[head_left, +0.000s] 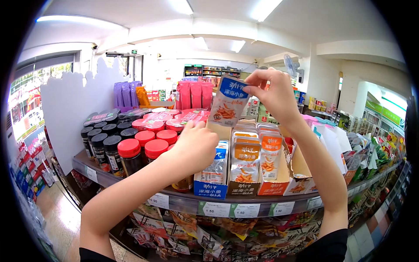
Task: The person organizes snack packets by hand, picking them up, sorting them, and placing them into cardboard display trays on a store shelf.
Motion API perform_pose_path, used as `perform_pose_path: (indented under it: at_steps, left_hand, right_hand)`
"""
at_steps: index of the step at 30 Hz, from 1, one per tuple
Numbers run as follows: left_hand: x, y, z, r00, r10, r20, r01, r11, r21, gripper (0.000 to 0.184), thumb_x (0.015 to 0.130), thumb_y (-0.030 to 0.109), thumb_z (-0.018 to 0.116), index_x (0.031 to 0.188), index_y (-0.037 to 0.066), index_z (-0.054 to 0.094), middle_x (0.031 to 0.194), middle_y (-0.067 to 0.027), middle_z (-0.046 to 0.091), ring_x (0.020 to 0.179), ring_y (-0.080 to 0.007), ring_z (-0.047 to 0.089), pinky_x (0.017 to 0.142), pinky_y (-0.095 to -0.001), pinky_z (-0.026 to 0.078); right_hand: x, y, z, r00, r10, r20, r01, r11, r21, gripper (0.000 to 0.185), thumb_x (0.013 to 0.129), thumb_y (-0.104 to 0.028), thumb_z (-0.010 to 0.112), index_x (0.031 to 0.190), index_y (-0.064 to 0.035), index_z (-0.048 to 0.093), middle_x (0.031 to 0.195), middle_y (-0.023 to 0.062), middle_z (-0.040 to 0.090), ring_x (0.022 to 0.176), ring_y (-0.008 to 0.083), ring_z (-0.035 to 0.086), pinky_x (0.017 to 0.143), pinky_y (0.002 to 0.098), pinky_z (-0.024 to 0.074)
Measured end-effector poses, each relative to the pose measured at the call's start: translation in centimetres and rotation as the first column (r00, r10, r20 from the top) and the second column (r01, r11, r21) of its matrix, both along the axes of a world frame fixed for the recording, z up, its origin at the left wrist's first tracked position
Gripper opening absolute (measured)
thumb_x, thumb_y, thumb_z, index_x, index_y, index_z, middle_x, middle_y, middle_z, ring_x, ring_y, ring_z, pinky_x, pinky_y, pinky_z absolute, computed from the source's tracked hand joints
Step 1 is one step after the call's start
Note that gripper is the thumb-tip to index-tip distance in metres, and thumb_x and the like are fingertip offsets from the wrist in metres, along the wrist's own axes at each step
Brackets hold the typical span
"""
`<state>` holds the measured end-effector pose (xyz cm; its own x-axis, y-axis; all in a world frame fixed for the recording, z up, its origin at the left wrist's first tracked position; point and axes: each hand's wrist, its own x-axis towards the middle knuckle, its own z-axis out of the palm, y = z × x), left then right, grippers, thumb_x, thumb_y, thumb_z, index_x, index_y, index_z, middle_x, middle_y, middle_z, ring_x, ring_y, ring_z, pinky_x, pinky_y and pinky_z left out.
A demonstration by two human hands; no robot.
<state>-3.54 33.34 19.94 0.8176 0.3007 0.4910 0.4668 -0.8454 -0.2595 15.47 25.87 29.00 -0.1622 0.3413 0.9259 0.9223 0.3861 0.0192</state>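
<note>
Up in front of me, my right hand (273,92) pinches the top corner of a blue-and-white fish snack packet (227,101), which hangs slightly tilted. My left hand (196,146) is curled closed just below and left of that packet, over the blue display box (210,190). What its fingers hold, if anything, is hidden. Similar packets stand in the blue box. Beside it are a brown box (245,188) with brown-topped packets (245,162) and an orange box (273,187) with orange-topped packets (270,157).
Jars with red lids (129,148) and black lids (112,143) crowd the shelf on the left. Price tags (216,208) line the shelf edge (183,197). Pink packs (196,95) stand behind; hanging snack bags (209,240) fill the rack below.
</note>
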Motion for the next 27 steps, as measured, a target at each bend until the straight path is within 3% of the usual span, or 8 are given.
perform_pose_path:
  at_steps: [5, 7, 9, 18, 24, 27]
  left_hand:
    - [4.4, 2.8, 0.3, 0.976, -0.036, -0.215, 0.032, 0.999, -0.021, 0.019, 0.079, 0.010, 0.054, 0.092, 0.001, 0.065, 0.092, -0.0189, 0.066, 0.093, -0.0343, 0.060, 0.088, -0.0441, 0.043]
    - [5.2, 3.3, 0.8, 0.986, -0.048, -0.162, 0.019, 0.985, -0.172, 0.024, 0.079, 0.009, 0.054, 0.100, 0.001, 0.062, 0.097, -0.0213, 0.065, 0.094, -0.0366, 0.062, 0.086, -0.0442, 0.046]
    - [5.8, 3.5, 1.5, 0.983, -0.004, -0.181, -0.050, 0.954, -0.294, 0.035, 0.081, 0.009, 0.051, 0.115, 0.001, 0.055, 0.104, -0.0243, 0.064, 0.100, -0.0377, 0.061, 0.084, -0.0439, 0.049]
    - [8.7, 4.8, 1.0, 0.949, 0.128, -0.289, -0.245, 0.874, -0.419, 0.034, 0.083, 0.013, 0.049, 0.113, 0.000, 0.061, 0.106, -0.0236, 0.065, 0.097, -0.0360, 0.063, 0.084, -0.0430, 0.049]
    - [11.0, 9.2, -1.0, 0.856, 0.097, -0.508, -0.357, 0.822, -0.443, 0.045, 0.082, 0.016, 0.043, 0.123, 0.006, 0.058, 0.117, -0.0169, 0.063, 0.103, -0.0315, 0.062, 0.087, -0.0439, 0.048]
    - [11.2, 9.7, -1.0, 0.854, 0.066, -0.515, -0.352, 0.802, -0.482, 0.044, 0.086, 0.015, 0.042, 0.126, 0.003, 0.056, 0.121, -0.0184, 0.061, 0.114, -0.0320, 0.056, 0.095, -0.0387, 0.043]
  right_hand:
    - [-0.1, 1.8, 0.2, 0.998, -0.044, 0.038, 0.044, 0.999, -0.008, 0.012, 0.068, -0.008, 0.072, 0.079, -0.0037, 0.071, 0.070, 0.0098, 0.068, 0.066, 0.0227, 0.062, 0.064, 0.0337, 0.0478]
    - [0.5, 2.8, -0.1, 0.994, -0.078, 0.078, 0.078, 0.997, -0.003, 0.011, 0.069, -0.009, 0.071, 0.079, -0.0054, 0.070, 0.071, 0.0085, 0.068, 0.075, 0.0243, 0.061, 0.069, 0.0374, 0.0477]
    - [0.7, 3.8, -0.5, 0.991, -0.088, 0.105, 0.087, 0.996, 0.007, 0.012, 0.068, -0.009, 0.073, 0.079, -0.0062, 0.071, 0.070, 0.0074, 0.067, 0.072, 0.0211, 0.057, 0.067, 0.0353, 0.0463]
    - [0.7, 5.0, -1.0, 0.981, -0.123, 0.147, 0.139, 0.985, -0.100, 0.008, 0.069, -0.010, 0.071, 0.076, -0.0066, 0.068, 0.071, 0.0057, 0.067, 0.079, 0.0260, 0.057, 0.075, 0.0398, 0.0448]
    - [0.4, 5.1, -1.8, 0.973, -0.141, 0.183, 0.169, 0.975, -0.144, 0.008, 0.069, -0.011, 0.071, 0.076, -0.0071, 0.068, 0.071, 0.0057, 0.066, 0.083, 0.0254, 0.057, 0.077, 0.0403, 0.0457]
    - [0.5, 5.3, -2.0, 0.971, -0.145, 0.188, 0.177, 0.970, -0.167, 0.009, 0.069, -0.011, 0.071, 0.077, -0.0074, 0.069, 0.071, 0.0055, 0.066, 0.084, 0.0252, 0.058, 0.076, 0.0405, 0.0466]
